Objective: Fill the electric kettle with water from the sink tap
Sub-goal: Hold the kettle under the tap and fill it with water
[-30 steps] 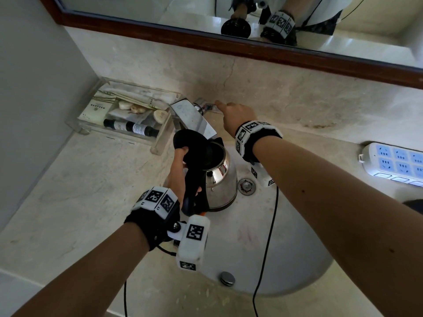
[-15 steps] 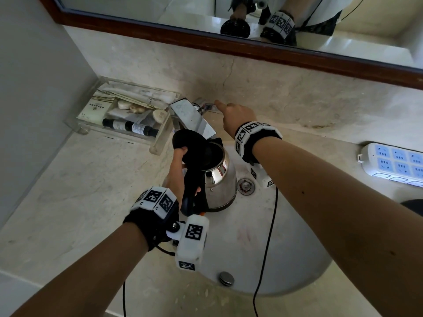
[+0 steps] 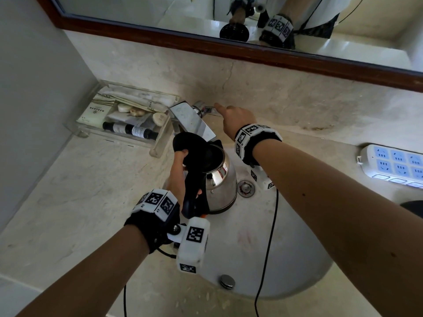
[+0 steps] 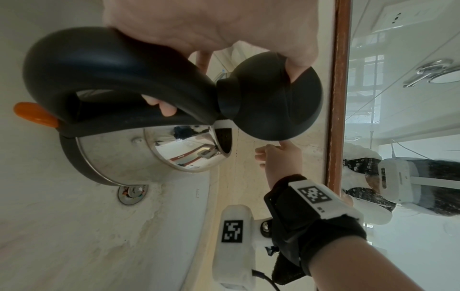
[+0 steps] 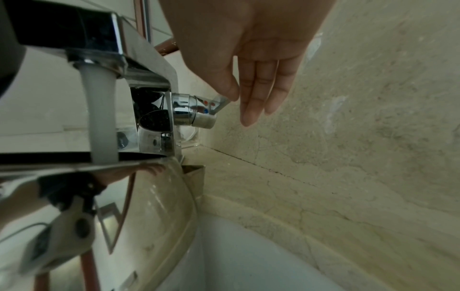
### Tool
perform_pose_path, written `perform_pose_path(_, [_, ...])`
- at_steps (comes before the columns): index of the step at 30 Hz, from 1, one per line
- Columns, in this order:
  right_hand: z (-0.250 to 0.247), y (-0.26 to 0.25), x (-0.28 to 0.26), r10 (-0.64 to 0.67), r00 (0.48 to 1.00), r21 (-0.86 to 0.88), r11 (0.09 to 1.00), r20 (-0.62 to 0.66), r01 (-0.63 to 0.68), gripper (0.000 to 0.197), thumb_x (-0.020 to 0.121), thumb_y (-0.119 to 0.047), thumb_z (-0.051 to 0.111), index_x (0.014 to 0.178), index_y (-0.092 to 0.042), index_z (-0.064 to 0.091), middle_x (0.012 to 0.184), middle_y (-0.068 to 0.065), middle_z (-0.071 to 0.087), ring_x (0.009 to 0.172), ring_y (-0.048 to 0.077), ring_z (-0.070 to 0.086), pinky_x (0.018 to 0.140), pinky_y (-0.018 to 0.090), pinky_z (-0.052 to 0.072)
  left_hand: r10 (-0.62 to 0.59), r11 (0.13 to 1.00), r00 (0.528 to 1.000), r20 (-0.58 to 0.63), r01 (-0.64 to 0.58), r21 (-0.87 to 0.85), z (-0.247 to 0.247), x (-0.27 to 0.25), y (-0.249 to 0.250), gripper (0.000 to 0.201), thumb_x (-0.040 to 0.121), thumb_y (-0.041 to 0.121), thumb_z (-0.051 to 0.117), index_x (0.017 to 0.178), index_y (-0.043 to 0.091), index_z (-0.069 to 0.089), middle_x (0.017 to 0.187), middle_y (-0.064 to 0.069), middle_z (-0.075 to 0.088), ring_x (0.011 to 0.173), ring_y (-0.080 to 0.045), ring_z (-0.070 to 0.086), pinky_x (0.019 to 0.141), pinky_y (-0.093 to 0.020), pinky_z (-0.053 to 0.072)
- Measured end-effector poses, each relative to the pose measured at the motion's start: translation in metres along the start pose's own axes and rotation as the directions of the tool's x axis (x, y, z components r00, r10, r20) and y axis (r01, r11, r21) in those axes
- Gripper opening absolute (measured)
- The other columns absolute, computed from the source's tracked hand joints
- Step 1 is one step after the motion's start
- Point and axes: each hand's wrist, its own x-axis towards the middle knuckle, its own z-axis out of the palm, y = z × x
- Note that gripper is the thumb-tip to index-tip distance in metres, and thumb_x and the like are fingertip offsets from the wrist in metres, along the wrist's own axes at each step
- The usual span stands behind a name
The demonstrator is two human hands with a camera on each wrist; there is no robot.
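Left hand (image 3: 177,177) wrapped round black handle of electric kettle (image 3: 219,179), thumb propping lid (image 4: 268,98) open. Kettle held in sink (image 3: 297,259) under tap (image 3: 192,118); one water stream (image 5: 102,118) falling into its mouth. Right hand (image 5: 248,59) fingers straight, together, thumb touching tap lever (image 5: 219,102). Clear tray (image 3: 119,120) left of tap: one dark bottle (image 3: 130,129), two round soaps, packets. One power strip (image 3: 393,165) at right.

Nothing visibly changed: the kettle (image 3: 219,179) and both hands are exactly where they were.
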Motion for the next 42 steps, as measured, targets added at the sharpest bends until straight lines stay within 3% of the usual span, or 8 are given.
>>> perform_pose_path(5, [0.000,-0.001,0.000,0.000,1.000,-0.005,1.000,-0.002,0.000,0.059,0.093,-0.002,0.043,0.146,-0.022,0.030,0.120,0.015,0.061,0.106,0.032,0.061,0.078,0.036,0.048,-0.038,0.999,0.999,-0.010,0.037,-0.018,-0.002,0.001,0.001,0.024,0.103,0.053,0.042,0.090,0.034,0.050,0.094,0.004,0.053,0.080,-0.017,0.052,0.073,-0.040,0.045])
perform_pose_path(10, [0.000,-0.001,0.000,0.011,1.000,0.006,1.000,-0.010,-0.011,0.058,0.093,-0.002,0.043,0.146,-0.022,0.031,0.121,0.014,0.061,0.107,0.032,0.061,0.080,0.036,0.049,0.015,0.997,0.999,0.052,-0.019,0.069,-0.004,0.004,-0.004,0.080,0.066,0.074,0.050,0.099,0.002,0.058,0.071,-0.017,0.052,0.054,-0.026,0.050,0.057,-0.030,0.042])
perform_pose_path(14, [-0.001,-0.002,-0.001,0.012,1.000,0.012,1.000,-0.012,-0.012,0.058,0.092,-0.002,0.043,0.145,-0.022,0.032,0.122,0.014,0.061,0.108,0.032,0.061,0.082,0.037,0.049,-0.010,0.999,0.998,0.060,0.008,0.037,-0.002,0.003,-0.003,0.077,0.052,0.075,0.052,0.080,0.003,0.058,0.068,-0.016,0.050,0.050,-0.026,0.047,0.053,-0.028,0.040])
perform_pose_path(21, [-0.001,-0.002,-0.001,0.017,1.000,0.011,1.000,-0.004,-0.017,0.057,0.093,-0.004,0.045,0.145,-0.022,0.031,0.121,0.014,0.061,0.108,0.032,0.061,0.080,0.037,0.049,-0.047,0.998,0.999,-0.024,0.046,-0.037,-0.002,0.000,0.001,0.027,0.101,0.056,0.044,0.092,0.031,0.052,0.096,0.001,0.055,0.081,-0.020,0.053,0.076,-0.039,0.046])
perform_pose_path(27, [-0.002,-0.002,0.000,0.020,1.000,0.011,1.000,0.002,-0.020,0.056,0.093,-0.006,0.046,0.145,-0.022,0.032,0.123,0.014,0.060,0.109,0.032,0.060,0.082,0.037,0.049,0.022,0.997,1.000,0.000,-0.022,0.067,-0.001,-0.003,-0.001,0.104,0.057,0.076,0.051,0.122,-0.004,0.059,0.077,-0.020,0.056,0.057,-0.029,0.054,0.059,-0.035,0.044])
perform_pose_path(33, [-0.001,-0.003,0.000,0.024,1.000,0.004,1.000,0.007,-0.024,0.055,0.093,-0.005,0.045,0.145,-0.021,0.032,0.121,0.014,0.060,0.108,0.032,0.061,0.081,0.037,0.049,-0.046,0.999,0.999,-0.018,0.046,-0.007,0.001,-0.007,0.004,0.041,0.092,0.063,0.049,0.099,0.023,0.058,0.094,-0.004,0.056,0.077,-0.022,0.054,0.071,-0.040,0.047])
perform_pose_path(36, [-0.001,-0.003,0.000,0.020,1.000,0.004,1.000,0.003,-0.020,0.055,0.093,-0.005,0.045,0.144,-0.020,0.033,0.122,0.015,0.060,0.108,0.032,0.061,0.081,0.037,0.049,-0.025,0.999,0.999,-0.028,0.026,0.031,0.000,-0.005,-0.001,0.087,0.063,0.072,0.056,0.112,0.000,0.058,0.084,-0.016,0.057,0.059,-0.024,0.055,0.050,-0.029,0.047])
perform_pose_path(42, [-0.002,-0.003,-0.001,0.018,1.000,0.007,1.000,0.000,-0.018,0.055,0.093,-0.005,0.045,0.144,-0.020,0.033,0.122,0.015,0.060,0.109,0.032,0.061,0.082,0.038,0.049,-0.038,0.999,0.999,-0.011,0.038,-0.002,0.000,0.001,-0.005,0.092,0.049,0.073,0.057,0.107,0.002,0.057,0.071,-0.014,0.057,0.051,-0.023,0.054,0.048,-0.025,0.044])
